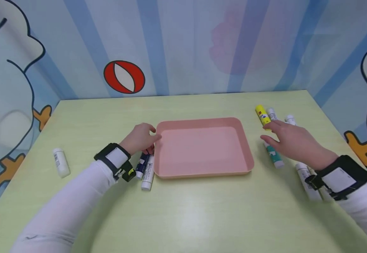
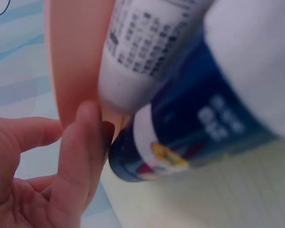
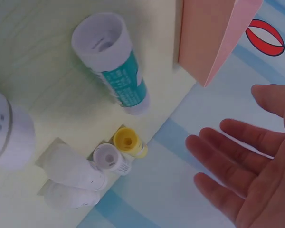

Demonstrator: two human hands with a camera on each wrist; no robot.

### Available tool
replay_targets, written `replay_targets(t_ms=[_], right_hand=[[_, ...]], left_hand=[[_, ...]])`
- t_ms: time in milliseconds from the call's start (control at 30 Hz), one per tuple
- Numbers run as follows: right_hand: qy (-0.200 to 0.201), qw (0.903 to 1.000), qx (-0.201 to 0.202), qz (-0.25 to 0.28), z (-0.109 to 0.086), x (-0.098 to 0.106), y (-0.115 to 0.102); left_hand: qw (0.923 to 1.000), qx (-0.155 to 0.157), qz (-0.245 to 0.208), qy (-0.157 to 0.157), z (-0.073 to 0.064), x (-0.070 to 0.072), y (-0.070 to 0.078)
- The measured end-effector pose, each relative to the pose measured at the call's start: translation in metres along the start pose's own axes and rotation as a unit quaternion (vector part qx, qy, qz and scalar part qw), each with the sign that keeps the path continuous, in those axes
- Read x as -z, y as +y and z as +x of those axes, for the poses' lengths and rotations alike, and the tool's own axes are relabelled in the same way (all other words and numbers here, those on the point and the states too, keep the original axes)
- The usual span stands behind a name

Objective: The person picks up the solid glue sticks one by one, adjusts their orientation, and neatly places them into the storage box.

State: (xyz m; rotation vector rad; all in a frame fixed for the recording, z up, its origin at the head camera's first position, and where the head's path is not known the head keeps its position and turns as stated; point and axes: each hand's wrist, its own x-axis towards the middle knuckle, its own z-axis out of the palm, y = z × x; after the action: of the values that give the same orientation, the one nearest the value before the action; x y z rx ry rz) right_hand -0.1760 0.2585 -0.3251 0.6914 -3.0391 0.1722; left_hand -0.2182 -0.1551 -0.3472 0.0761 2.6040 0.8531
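Note:
At the left wall of the shallow pink tray (image 1: 202, 168), my left hand (image 1: 140, 137) pinches the rim, thumb on one side and fingers on the other. Just below those fingers, a dark blue glue stick (image 1: 142, 164) and a white glue stick (image 1: 148, 175) lie side by side against the tray. My right hand (image 1: 292, 142) hovers right of the tray, fingers spread and holding nothing. Beneath and around it lie a teal glue stick (image 3: 123, 80), a yellow glue stick (image 1: 262, 114) and several white glue sticks (image 3: 73, 166), partly hidden by the hand in the head view.
A lone white glue stick (image 1: 61, 162) lies at the left of the pale green table (image 1: 186, 218). Behind the table's far edge stands a blue striped backdrop (image 1: 183, 45) with a printed red and white ball (image 1: 124, 77).

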Motion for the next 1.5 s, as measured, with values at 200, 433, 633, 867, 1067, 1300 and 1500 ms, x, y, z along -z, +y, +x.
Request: replay_targets(t_ms=[200, 433, 633, 867, 1067, 1300, 1500], right_hand=[[-0.045, 0.9967, -0.059, 0.032, 0.004, -0.002, 0.008], [-0.136, 0.9817, -0.103, 0.085, 0.015, -0.01, 0.021], [-0.219, 0.9585, -0.145, 0.11, 0.02, -0.015, 0.029], [-0.238, 0.9498, -0.163, 0.122, 0.019, -0.017, 0.028], [-0.241, 0.9492, -0.169, 0.112, 0.022, -0.021, 0.028], [-0.208, 0.954, -0.17, 0.133, 0.024, -0.015, 0.026], [-0.139, 0.9658, -0.146, 0.163, 0.041, 0.013, 0.004]], left_hand=[[0.9999, 0.007, -0.008, -0.003, 0.005, -0.004, -0.001], [0.9993, 0.009, -0.033, 0.012, 0.006, -0.005, -0.002], [0.9994, 0.015, -0.027, 0.016, 0.004, -0.005, 0.004], [0.9994, 0.025, -0.021, 0.015, 0.007, -0.005, 0.006], [0.9992, 0.029, -0.02, 0.016, 0.007, -0.007, 0.008], [0.9994, 0.022, -0.024, 0.011, 0.004, -0.007, 0.011], [0.9995, 0.016, -0.022, 0.014, 0.004, -0.007, 0.01]])
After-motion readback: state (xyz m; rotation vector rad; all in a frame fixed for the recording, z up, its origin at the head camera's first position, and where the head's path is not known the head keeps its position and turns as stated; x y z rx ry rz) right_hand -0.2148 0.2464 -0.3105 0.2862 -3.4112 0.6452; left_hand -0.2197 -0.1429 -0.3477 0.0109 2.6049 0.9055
